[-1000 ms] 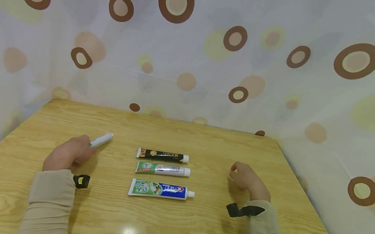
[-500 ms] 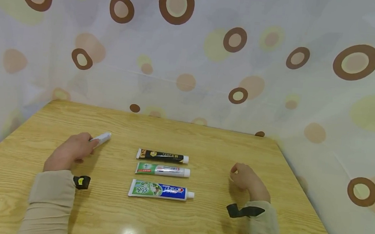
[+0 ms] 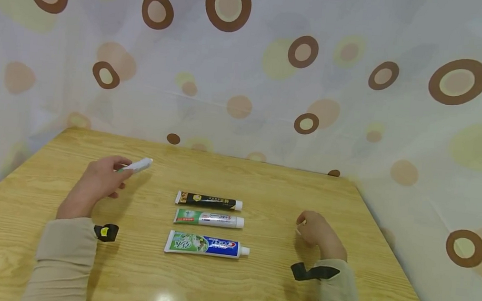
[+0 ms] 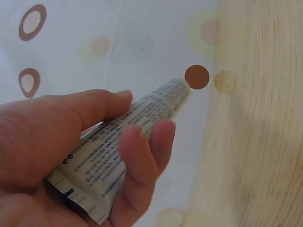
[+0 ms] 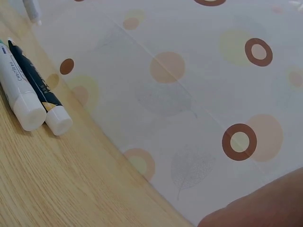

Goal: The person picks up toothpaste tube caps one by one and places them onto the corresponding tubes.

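Observation:
My left hand (image 3: pixel 100 181) grips a white toothpaste tube (image 3: pixel 141 164) over the left part of the table. In the left wrist view the tube (image 4: pixel 118 146) lies between thumb and fingers, its crimped end by the palm and rows of small print facing the camera. My right hand (image 3: pixel 317 231) is at the table's right, fingers loosely curled, with no object visible in it; only a blurred bit shows in the right wrist view. Between the hands lie a black tube (image 3: pixel 208 200), a green-and-white tube (image 3: pixel 209 218) and a green-and-blue Crest tube (image 3: pixel 207 245), caps to the right.
The wooden table (image 3: pixel 212 286) meets a pale curtain (image 3: pixel 256 75) with brown rings and dots along its back and sides. Black straps (image 3: pixel 314 272) are round both wrists. The three lying tubes form a column at the table's middle.
My left hand has moved slightly forward and right with the white tube, and its fingers have shifted on it. The right hand and the three lying tubes have stayed in place.

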The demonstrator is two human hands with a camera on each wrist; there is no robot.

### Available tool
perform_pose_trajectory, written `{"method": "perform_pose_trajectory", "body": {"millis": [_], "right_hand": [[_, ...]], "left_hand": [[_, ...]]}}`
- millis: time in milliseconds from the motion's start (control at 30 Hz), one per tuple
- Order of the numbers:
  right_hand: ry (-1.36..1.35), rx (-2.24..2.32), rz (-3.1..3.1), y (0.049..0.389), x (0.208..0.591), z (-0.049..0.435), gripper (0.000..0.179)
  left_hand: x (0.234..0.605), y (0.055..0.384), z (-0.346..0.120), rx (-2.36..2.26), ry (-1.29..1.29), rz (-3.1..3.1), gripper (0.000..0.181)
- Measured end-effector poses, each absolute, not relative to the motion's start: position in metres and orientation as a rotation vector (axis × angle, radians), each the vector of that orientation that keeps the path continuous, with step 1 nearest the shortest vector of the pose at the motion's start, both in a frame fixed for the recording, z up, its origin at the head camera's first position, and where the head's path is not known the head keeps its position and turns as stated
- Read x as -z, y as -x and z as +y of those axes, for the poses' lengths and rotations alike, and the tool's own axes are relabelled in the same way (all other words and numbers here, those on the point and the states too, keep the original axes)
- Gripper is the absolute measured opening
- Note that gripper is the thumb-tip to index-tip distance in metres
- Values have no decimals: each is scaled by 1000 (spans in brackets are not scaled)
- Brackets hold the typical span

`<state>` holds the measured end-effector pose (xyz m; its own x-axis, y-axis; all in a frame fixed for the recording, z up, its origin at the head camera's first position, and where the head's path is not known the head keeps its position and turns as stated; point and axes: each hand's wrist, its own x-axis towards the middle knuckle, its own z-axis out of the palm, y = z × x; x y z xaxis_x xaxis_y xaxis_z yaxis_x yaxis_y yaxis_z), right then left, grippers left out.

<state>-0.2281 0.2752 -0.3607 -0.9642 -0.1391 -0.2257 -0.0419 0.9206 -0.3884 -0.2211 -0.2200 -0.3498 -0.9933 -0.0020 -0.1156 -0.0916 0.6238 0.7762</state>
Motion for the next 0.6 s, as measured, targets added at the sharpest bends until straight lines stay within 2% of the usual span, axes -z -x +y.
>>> {"method": "perform_pose_trajectory", "body": {"millis": [233, 600], "right_hand": [[142, 547, 2847, 229, 360, 277, 22], [194, 491, 2884, 232, 360, 277, 23]], "left_hand": [[346, 221, -217, -1537, 99, 2745, 56], [342, 219, -218, -1702, 89, 2690, 47]]}}
